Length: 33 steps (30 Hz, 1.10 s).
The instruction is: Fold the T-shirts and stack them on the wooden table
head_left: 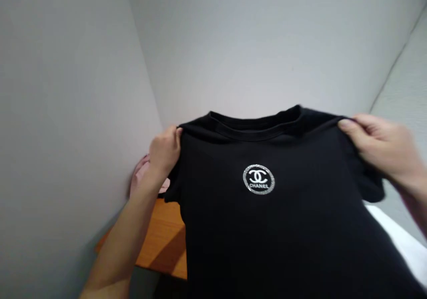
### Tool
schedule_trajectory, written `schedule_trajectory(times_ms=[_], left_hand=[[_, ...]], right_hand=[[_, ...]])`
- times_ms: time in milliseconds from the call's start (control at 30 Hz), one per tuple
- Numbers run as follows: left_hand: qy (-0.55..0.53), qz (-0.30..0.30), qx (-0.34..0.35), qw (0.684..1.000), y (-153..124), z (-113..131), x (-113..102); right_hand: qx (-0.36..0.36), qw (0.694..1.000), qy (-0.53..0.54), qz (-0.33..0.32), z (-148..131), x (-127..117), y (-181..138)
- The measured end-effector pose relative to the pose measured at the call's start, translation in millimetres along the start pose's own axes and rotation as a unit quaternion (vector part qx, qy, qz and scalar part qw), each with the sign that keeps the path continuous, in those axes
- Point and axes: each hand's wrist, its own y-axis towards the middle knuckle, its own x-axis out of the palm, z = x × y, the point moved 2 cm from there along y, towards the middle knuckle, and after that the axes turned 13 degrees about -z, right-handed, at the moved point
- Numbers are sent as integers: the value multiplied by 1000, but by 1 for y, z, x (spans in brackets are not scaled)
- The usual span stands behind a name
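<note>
A black T-shirt (267,228) hangs spread out in front of me, its neckline at the top. On the chest is a round silver-edged badge (259,179) with white lettering that reads CHANEL. My left hand (166,150) is closed around the shoulder seam on the left side. The opposite shoulder is pinched by my right hand (383,143), thumb on the front of the cloth. Between the two hands the fabric is drawn fairly taut, and the short sleeves droop below them. The lower hem is out of frame.
Behind the shirt stands a wooden table (167,232), mostly hidden. A pink item (142,172) rests at its far left, partly behind my left wrist. Something white (400,241) shows at the lower right. Grey walls (240,45) close in the back and left.
</note>
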Motion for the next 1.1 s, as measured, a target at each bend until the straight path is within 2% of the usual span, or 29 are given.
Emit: schedule_trajectory(times_ms=[67,167,267,367,433,500,567,667,767,867,933,1000,1067,1100], left_hand=[[-5,-119,11,993,17,19,44],[-31,-220,49,974,16,57,96],[-51,-284,106,952,-12,94,131],[-62,-353,173,917,-53,119,162],[-61,-396,193,896,-77,128,180],[-54,-428,185,883,-92,132,193],[-49,-444,168,879,-98,135,197],[-51,-437,167,882,-96,146,188],[-63,-414,191,888,-96,166,164],[-82,-386,234,889,-113,195,134],[-96,-372,275,882,-143,222,118],[-127,-342,349,863,-189,258,109],[-202,-233,493,814,-244,300,106],[-227,-189,511,807,-268,319,109]], right_hand=[[18,993,-96,-69,14,23,9],[19,979,-141,-146,46,59,10],[-16,964,-160,-211,73,95,-16],[-81,931,-158,-318,90,137,-59],[-83,908,-146,-383,99,161,-88],[-52,893,-134,-427,107,177,-109],[-23,887,-123,-445,112,184,-119],[-1,883,-98,-459,116,187,-109],[25,874,-69,-480,122,188,-77],[53,888,-69,-452,140,183,-38],[97,900,-91,-415,159,177,-20],[160,899,-122,-390,180,172,-11],[218,887,-146,-381,196,171,-12],[237,880,-155,-381,202,172,-14]])
